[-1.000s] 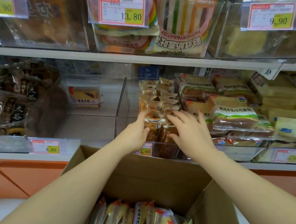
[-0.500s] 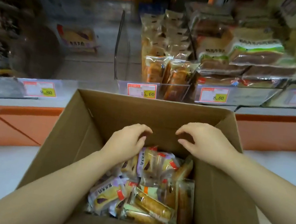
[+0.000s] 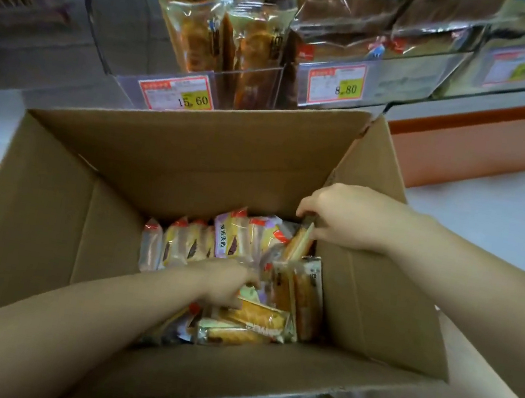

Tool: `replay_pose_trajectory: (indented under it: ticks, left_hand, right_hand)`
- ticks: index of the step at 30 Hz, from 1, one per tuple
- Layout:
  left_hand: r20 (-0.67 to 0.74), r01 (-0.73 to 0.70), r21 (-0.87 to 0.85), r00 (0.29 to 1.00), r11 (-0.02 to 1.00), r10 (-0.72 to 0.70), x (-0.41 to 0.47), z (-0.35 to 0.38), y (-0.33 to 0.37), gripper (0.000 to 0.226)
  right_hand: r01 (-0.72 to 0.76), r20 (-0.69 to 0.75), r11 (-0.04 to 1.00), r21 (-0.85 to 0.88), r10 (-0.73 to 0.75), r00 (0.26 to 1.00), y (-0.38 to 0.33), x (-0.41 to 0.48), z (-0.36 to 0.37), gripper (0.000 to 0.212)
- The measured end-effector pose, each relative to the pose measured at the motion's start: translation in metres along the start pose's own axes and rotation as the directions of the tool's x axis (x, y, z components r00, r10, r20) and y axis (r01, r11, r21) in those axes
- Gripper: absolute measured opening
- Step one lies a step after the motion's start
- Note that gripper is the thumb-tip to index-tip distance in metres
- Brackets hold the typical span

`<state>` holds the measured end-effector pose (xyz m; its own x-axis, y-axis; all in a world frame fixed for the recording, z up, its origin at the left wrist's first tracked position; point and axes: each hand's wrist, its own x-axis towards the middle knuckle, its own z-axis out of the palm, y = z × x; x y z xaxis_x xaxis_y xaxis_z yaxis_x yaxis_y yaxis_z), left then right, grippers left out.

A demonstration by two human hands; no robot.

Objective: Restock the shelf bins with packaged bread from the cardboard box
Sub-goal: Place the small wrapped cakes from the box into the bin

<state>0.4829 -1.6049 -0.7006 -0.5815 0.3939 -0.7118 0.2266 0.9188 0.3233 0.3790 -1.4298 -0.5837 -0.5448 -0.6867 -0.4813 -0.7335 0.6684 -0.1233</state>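
So the shelf (image 3: 446,102) runs straight ahead, well past both hands: white ledge, orange band underneath. Sitting right on it is a row of clear bins (image 3: 247,84). The bin out beyond the left hand (image 3: 228,282) has golden bread packs (image 3: 208,30) standing on end and a 15.60 price tag (image 3: 176,95) on its front. The next one, up beyond the right hand (image 3: 350,218), holds darker loaves (image 3: 350,11) behind an 8.80 tag (image 3: 336,83). Further right there's a blurry tag (image 3: 512,65) I can't read. Nearer in, the cardboard box (image 3: 192,161) holds a loose pile of packaged bread (image 3: 238,239). The left hand is down in the pile, and the right hand pinches an upright pack (image 3: 298,245) by the box's right wall. Pale floor (image 3: 490,216) shows right of the right hand.
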Motion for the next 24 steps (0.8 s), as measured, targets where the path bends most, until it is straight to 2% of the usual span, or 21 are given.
replay_pose_trajectory:
  ticks: [3, 6, 14, 16, 19, 21, 24]
  left_hand:
    - [0.081, 0.013, 0.17, 0.996, 0.985, -0.027, 0.008, 0.015, -0.002, 0.053]
    - [0.081, 0.03, 0.291, 0.995, 0.956, -0.056, 0.014, 0.033, -0.01, 0.05]
    - [0.04, 0.038, 0.177, 0.998, 0.984, -0.046, 0.008, 0.031, -0.023, 0.04]
    - [0.072, 0.071, 0.074, 0.995, 0.995, -0.076, 0.001, 0.02, -0.025, 0.04]
    - [0.083, 0.096, -0.267, 0.994, 0.959, -0.077, -0.011, -0.003, -0.033, 0.038]
    - [0.028, 0.06, -0.487, 0.998, 0.871, -0.053, -0.021, -0.02, -0.039, 0.037]
    - [-0.01, 0.004, -0.778, 1.0, 0.628, -0.019, -0.034, -0.043, -0.042, 0.033]
  right_hand:
    - [-0.004, -0.005, 1.0, 0.009, 0.004, 1.0, 0.002, 0.003, 0.003, 0.032]
    - [-0.01, 0.002, 1.0, 0.005, 0.01, 1.0, 0.002, 0.004, 0.003, 0.032]
    - [-0.004, 0.016, 0.999, 0.032, 0.003, 1.0, -0.001, 0.004, 0.004, 0.033]
    - [-0.003, 0.019, 0.999, 0.048, 0.002, 1.0, -0.001, 0.002, 0.003, 0.032]
    - [0.0, 0.032, 0.996, 0.088, -0.003, 0.999, -0.001, 0.001, 0.002, 0.035]
    - [0.007, 0.044, 0.991, 0.137, -0.013, 0.999, -0.002, -0.001, 0.0, 0.044]
    - [0.006, 0.032, 0.967, 0.253, -0.014, 0.999, -0.004, -0.004, -0.006, 0.062]
